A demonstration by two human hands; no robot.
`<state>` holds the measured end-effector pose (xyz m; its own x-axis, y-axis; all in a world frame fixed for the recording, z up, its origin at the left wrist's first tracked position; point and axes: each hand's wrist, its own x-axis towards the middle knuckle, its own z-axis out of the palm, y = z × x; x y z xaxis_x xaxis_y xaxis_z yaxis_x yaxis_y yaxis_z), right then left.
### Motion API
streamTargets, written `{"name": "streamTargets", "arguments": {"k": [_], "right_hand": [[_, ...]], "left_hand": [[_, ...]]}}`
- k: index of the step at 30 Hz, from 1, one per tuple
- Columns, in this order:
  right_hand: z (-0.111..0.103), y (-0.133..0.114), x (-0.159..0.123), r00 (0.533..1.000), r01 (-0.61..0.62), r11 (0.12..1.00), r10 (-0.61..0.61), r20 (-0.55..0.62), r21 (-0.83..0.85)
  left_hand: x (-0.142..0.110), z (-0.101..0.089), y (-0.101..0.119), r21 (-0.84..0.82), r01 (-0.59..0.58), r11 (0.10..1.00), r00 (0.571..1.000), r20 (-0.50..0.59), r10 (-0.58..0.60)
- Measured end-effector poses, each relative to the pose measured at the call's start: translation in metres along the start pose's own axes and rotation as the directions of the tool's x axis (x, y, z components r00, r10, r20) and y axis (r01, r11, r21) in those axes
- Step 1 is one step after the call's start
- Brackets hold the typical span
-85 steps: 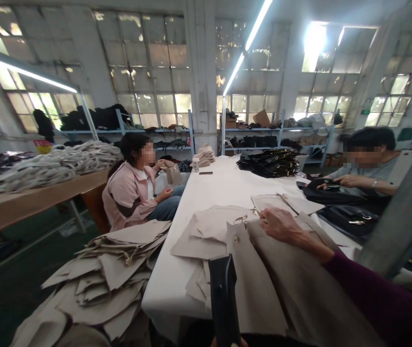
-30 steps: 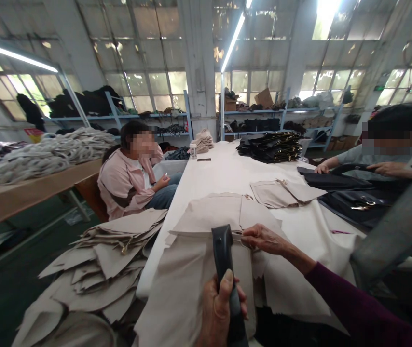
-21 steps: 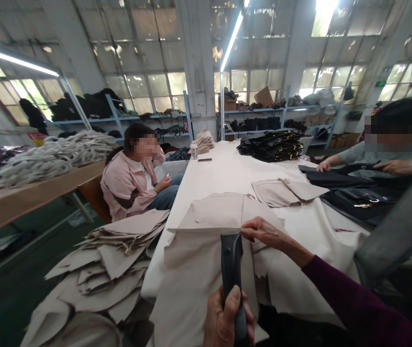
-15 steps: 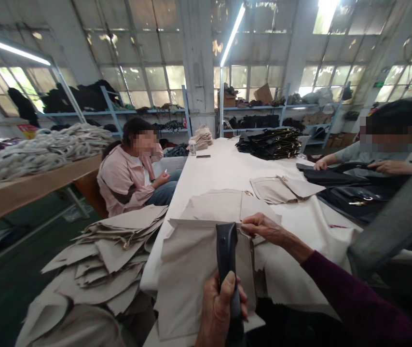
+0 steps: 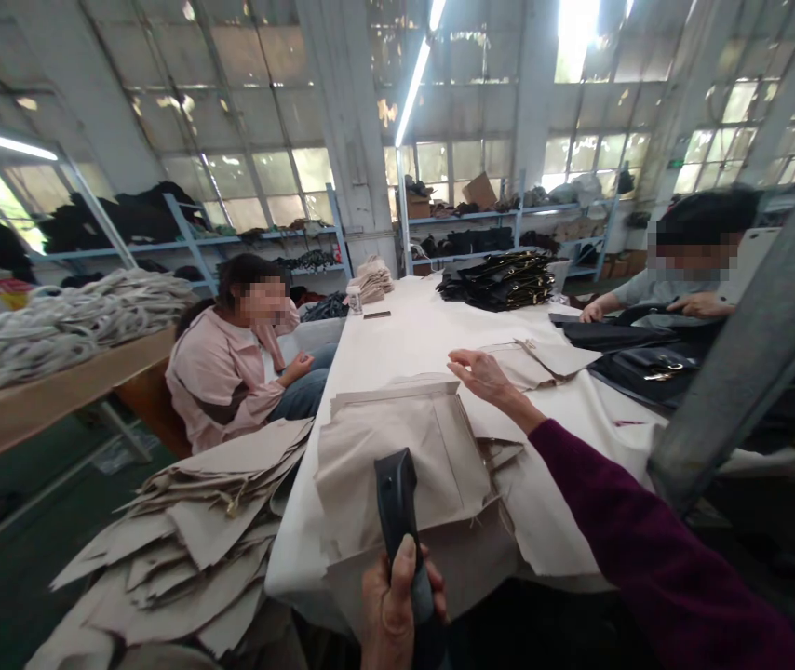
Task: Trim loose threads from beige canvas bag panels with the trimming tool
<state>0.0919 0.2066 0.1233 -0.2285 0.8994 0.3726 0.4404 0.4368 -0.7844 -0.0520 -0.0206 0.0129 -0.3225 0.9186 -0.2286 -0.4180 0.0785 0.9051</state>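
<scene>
In my left hand (image 5: pixel 397 596) is a black hand-held tool (image 5: pixel 396 493) with a long grip and a broad, slanted head; its exact kind is unclear. My fingers wrap round the grip, thumb on top. The tool's head is over a beige fabric panel (image 5: pixel 432 447) with stitched seams, which lies on other beige pieces at the table's near end. Past the panel's far right corner, my right hand (image 5: pixel 481 372) is raised above the table, fingers stretched out and holding nothing. Another beige piece (image 5: pixel 544 358) with a gold-coloured fitting lies just beyond it.
Stacked beige panels (image 5: pixel 222 521) rise left of the white table (image 5: pixel 411 326). Black pieces with gold hardware (image 5: pixel 499 279) are piled at the far end. A slanted metal post (image 5: pixel 725 372) stands near my right arm. One person sits left; another handles black bags (image 5: pixel 655 363) at right.
My right hand has let go of the beige panel's edge and moved up and away. The panel now lies flatter. The black tool is lower and further left, still in my left hand.
</scene>
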Motion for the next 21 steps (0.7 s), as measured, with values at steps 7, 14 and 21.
{"name": "streamTargets", "arguments": {"k": [7,14,21], "right_hand": [[0.041,0.033,-0.220,0.936,-0.311,0.906,0.344,-0.071,0.289],[0.124,0.020,-0.242,0.872,-0.446,0.693,0.480,0.100,0.567],[0.157,0.030,-0.223,0.775,-0.360,0.703,0.592,-0.223,0.614]], "left_hand": [[0.001,-0.002,-0.004,-0.005,0.086,0.996,0.996,0.034,-0.086],[-0.025,-0.015,0.001,0.040,0.078,0.996,0.992,0.095,-0.081],[-0.049,-0.023,-0.003,-0.003,0.068,0.998,0.985,0.162,-0.066]]}}
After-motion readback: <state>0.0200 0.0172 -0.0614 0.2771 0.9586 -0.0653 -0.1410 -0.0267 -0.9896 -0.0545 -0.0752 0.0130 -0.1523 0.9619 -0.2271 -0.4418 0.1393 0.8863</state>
